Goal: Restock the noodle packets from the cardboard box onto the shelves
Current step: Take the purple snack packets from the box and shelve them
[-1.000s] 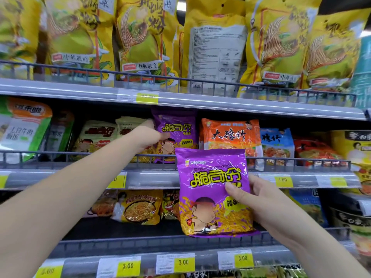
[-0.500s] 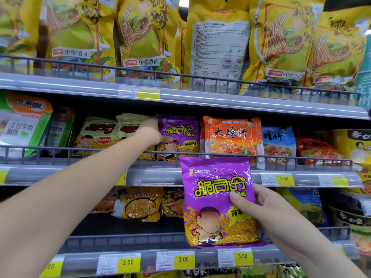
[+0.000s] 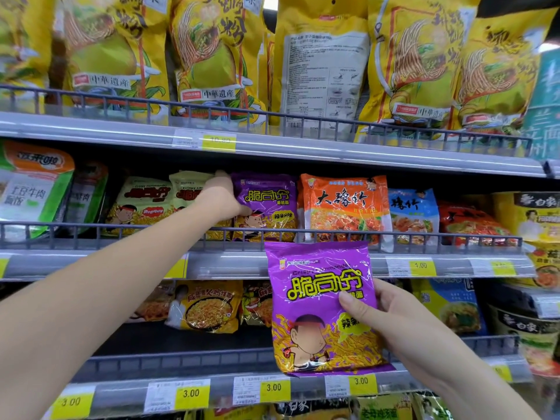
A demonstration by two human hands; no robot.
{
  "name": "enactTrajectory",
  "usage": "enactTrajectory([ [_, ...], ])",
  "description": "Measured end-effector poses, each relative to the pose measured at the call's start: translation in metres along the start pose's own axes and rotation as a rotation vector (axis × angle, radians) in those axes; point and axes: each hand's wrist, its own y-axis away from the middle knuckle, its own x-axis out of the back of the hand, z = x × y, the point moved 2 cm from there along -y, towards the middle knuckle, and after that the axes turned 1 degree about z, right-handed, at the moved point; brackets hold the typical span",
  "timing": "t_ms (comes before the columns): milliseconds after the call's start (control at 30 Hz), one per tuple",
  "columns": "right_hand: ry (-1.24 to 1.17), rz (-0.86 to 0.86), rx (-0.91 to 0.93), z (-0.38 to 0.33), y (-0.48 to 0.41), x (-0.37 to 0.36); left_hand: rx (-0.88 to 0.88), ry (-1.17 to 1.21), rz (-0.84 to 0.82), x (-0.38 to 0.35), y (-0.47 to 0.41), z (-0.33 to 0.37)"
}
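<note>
Right hand (image 3: 403,325) closest to me, at 5 o'clock in the head view. It gripped the purple noodle packet (image 3: 321,304) by its right edge: thumb across the front, fingers hidden behind. Packet upright, face toward me, long axis 12 to 6, top edge just below the wire rail (image 3: 121,234) of the middle shelf.

Farther in, left hand (image 3: 221,198) reached over that rail. It pinched the left edge of the shelved purple packet (image 3: 266,204), thumb on the front, fingers out of sight behind.

Key relation: the matching row lay at 11 o'clock from the held packet, up and behind the rail, between the cream packet (image 3: 145,201) at 9 and the orange packet (image 3: 345,204) at 3. My read: the packet had to rise over the rail, then go in. The right hand carried it; the left was already at the slot.

Cardboard box not in view.
</note>
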Motion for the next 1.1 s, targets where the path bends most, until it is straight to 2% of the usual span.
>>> enactTrajectory([
  [133, -0.007, -0.019, 0.012, -0.003, -0.003, -0.005, -0.036, 0.125, -0.003, 0.009, 0.011, -0.011],
  [433, -0.079, -0.065, 0.061, -0.036, -0.038, -0.030, -0.260, 0.381, -0.023, 0.038, 0.065, -0.022],
  [600, -0.069, 0.005, 0.156, -0.070, -0.063, -0.047, -0.110, 0.565, -0.068, 0.056, 0.088, -0.026],
  [767, -0.060, 0.021, 0.161, -0.087, -0.090, -0.069, -0.184, 0.479, -0.137, 0.057, 0.098, -0.037],
  [900, -0.042, 0.099, 0.153, -0.089, -0.106, -0.083, -0.158, 0.709, -0.223, 0.054, 0.090, -0.038],
  [1000, 0.067, 0.238, 0.198, -0.093, -0.114, -0.086, -0.083, 0.755, -0.224, 0.051, 0.079, -0.038],
  [1100, 0.275, 0.346, 0.250, -0.099, -0.115, -0.084, -0.026, 0.782, -0.226, 0.048, 0.068, -0.040],
])
